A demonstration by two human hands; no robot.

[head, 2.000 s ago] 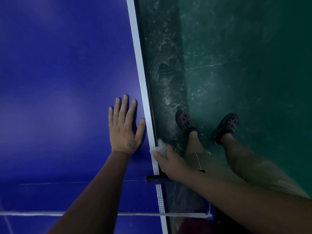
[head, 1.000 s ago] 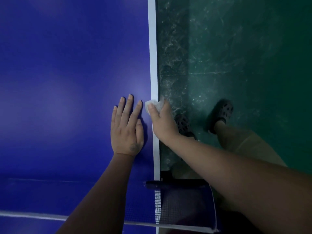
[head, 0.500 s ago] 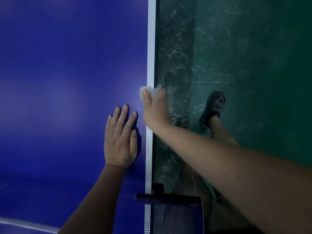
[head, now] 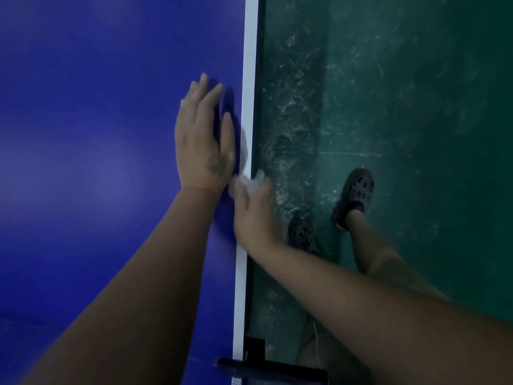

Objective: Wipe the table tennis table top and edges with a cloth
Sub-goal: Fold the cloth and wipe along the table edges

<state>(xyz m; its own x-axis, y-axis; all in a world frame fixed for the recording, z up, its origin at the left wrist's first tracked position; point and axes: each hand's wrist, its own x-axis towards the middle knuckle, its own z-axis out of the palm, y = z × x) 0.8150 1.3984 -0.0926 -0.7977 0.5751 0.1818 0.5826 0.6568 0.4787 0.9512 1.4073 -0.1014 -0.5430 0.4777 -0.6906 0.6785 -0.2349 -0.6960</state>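
Note:
The blue table tennis table (head: 97, 134) fills the left half, with its white edge line (head: 249, 79) running top to bottom. My left hand (head: 204, 140) lies flat on the blue top beside that line, fingers pointing away and apart. My right hand (head: 254, 215) grips the table's side edge just below my left wrist. It is closed on a crumpled white cloth (head: 251, 183), which pokes out past its fingers over the white line.
Scuffed green floor (head: 388, 107) lies right of the table. My two feet in dark clogs (head: 355, 194) stand close to the edge. The black net post clamp (head: 266, 369) sits on the edge at the bottom.
My left hand has slid further away along the top. My right hand with the cloth has come back down the edge and now sits below my left hand.

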